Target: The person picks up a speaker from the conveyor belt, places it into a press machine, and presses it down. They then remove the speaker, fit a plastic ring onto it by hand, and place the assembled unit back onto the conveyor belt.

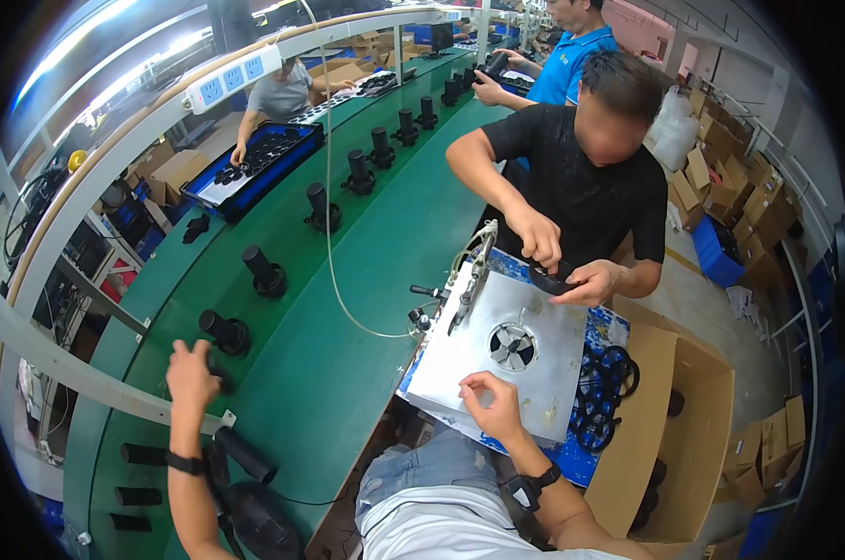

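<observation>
Well, what's at your left hand (192, 375)?

— A dark part (221, 379) on the green belt (320, 327), mostly hidden behind my palm. My fingers are spread, but I can't tell whether any of them grip it.

— Which way does it point?

— I can't see its long axis. The nearest tube (219, 327), just past it, seems to stand upright; in this wide view it leans to the upper left, top outward, with its flange (239, 340) down on the belt.

— Why stand it like that?

— I'd say the broad flange gives a tall tube steady footing, and the gaps along the row leave room for fingers.

— And your right hand (495, 409)?

— At the near edge of the metal box (455, 369), thumb and forefinger curled but apart, nothing visible between them. The box's round opening (513, 346) faces up, between me and a co-worker (572, 159), probably so both of us can reach it.

— What's around it?

— Black rings (588, 392) heaped beside the box, next to an open carton (703, 420). Over the far edge, the co-worker holds a black dish (551, 279) in both hands, I'd guess for steadiness.
</observation>
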Available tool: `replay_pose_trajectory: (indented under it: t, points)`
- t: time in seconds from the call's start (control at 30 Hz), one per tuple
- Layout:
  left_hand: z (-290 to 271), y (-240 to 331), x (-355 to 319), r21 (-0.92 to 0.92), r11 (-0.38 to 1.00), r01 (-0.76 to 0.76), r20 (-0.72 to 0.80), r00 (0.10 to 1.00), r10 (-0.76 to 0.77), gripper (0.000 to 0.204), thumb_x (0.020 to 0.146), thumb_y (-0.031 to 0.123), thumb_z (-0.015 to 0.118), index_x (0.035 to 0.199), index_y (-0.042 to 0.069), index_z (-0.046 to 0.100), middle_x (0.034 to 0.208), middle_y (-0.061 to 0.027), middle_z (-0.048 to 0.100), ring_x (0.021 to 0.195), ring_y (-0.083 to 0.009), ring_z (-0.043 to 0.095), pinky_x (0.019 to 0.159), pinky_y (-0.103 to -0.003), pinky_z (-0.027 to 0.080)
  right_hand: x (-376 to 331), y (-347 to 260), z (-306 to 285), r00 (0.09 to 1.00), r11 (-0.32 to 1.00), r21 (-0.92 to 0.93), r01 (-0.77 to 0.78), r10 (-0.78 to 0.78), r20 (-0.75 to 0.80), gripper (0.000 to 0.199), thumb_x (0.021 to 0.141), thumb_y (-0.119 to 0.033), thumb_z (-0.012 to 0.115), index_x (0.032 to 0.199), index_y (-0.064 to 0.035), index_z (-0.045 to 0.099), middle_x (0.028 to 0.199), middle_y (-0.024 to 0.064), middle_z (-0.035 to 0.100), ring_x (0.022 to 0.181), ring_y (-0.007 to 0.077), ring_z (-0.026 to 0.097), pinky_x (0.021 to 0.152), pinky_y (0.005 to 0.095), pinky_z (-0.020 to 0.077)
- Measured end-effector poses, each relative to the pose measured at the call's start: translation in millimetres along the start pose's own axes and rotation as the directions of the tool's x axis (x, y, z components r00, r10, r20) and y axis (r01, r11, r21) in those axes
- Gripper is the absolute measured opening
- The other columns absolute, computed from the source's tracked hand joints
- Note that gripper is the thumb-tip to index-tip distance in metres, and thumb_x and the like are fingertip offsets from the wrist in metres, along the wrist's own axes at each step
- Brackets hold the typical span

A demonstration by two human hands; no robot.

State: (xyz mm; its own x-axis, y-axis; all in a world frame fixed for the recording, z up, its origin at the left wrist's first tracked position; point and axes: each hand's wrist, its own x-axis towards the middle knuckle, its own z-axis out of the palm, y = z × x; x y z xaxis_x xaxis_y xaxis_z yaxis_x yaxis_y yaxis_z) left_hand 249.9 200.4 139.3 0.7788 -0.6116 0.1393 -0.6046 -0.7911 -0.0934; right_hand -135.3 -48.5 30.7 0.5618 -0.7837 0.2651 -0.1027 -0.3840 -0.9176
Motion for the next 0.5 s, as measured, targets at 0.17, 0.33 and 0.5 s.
replay_pose_trajectory:
  t: [0.17, 0.33, 0.5]
  points:
    - [-46, 107, -63, -0.663, 0.63, -0.404, 0.127, 0.769, 0.627, 0.052, 0.059, 0.011, 0.084, 0.107, 0.016, 0.065, 0.105, -0.0121, 0.054, 0.099, -0.0336, 0.057, 0.083, -0.041, 0.049, -1, -38, 31, 0.873, 0.979, 0.202, -0.02, -0.081, 0.48, 0.048, 0.079, -0.014, 0.072, 0.122, -0.0029, 0.055, 0.115, 0.0101, 0.064, 0.106, 0.0188, 0.06, 0.093, 0.0327, 0.0449]
    - [-18, 176, -80, -0.934, 0.071, -0.351, -0.132, 0.52, 0.844, 0.055, 0.07, 0.012, 0.08, 0.12, 0.009, 0.059, 0.118, -0.0116, 0.055, 0.108, -0.0266, 0.055, 0.092, -0.036, 0.045, -11, -13, 43, 0.509, 0.854, 0.338, -0.396, -0.102, 0.855, 0.074, 0.075, -0.034, 0.079, 0.13, 0.0, 0.044, 0.111, 0.0157, 0.062, 0.105, 0.0235, 0.061, 0.091, 0.0336, 0.0477]
    - [39, 227, -112, -0.971, -0.226, 0.085, -0.063, 0.815, 0.577, 0.059, 0.086, 0.007, 0.064, 0.139, 0.004, 0.039, 0.126, -0.0112, 0.053, 0.107, -0.0183, 0.055, 0.089, -0.032, 0.048, -8, -24, 17, 0.942, 0.303, 0.892, -0.335, 0.14, 0.306, 0.068, 0.076, -0.046, 0.073, 0.122, -0.0047, 0.045, 0.093, 0.0114, 0.059, 0.086, 0.0229, 0.059, 0.079, 0.0348, 0.0498]
